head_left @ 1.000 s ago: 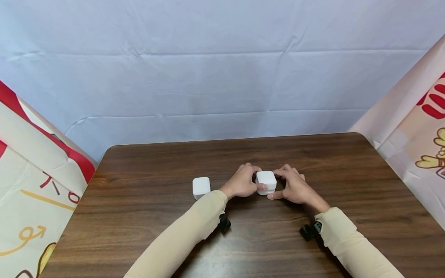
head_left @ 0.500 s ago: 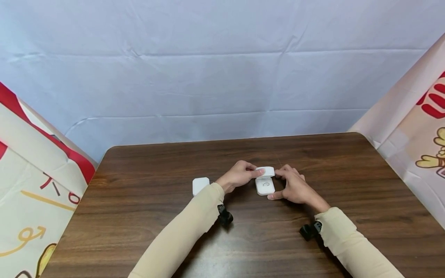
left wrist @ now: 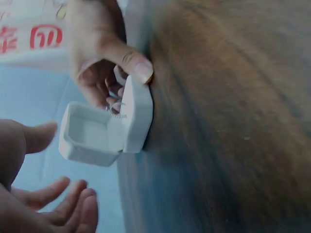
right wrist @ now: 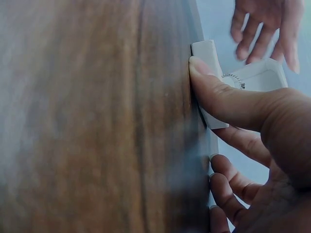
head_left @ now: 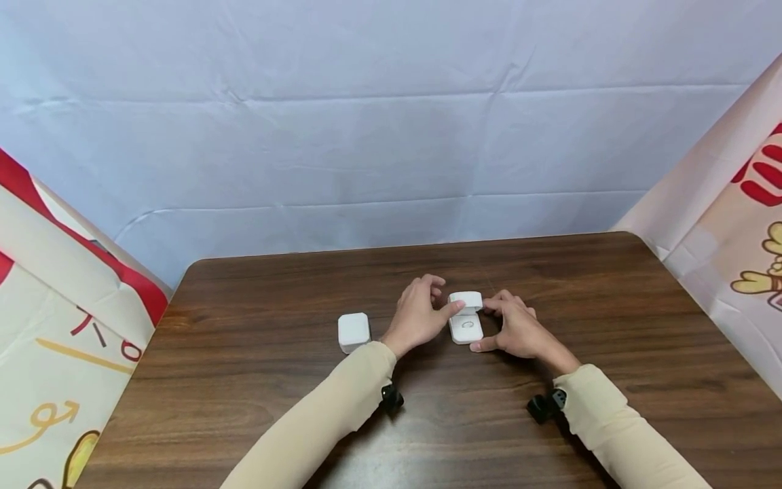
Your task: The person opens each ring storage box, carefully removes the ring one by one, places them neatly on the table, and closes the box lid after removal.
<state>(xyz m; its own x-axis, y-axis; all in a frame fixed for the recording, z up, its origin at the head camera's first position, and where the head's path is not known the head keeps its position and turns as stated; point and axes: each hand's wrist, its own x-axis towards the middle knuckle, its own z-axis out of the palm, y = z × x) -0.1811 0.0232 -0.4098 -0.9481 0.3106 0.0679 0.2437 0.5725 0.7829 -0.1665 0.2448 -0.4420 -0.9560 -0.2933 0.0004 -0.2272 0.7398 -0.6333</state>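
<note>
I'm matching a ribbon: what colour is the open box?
The open box is white, clearest in the left wrist view.

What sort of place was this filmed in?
Probably a makeshift filming booth: a creased pale sheet hangs behind the wood-grain table, and printed cloths flank it on both sides.

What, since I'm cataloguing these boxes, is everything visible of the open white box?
The open white box looks smooth and matte, with cut corners; its hinged lid is raised. A ring sits in its base, which rests on the wooden table. The right grip pinches the base; the left grip is beside the lid, contact unclear.
</note>
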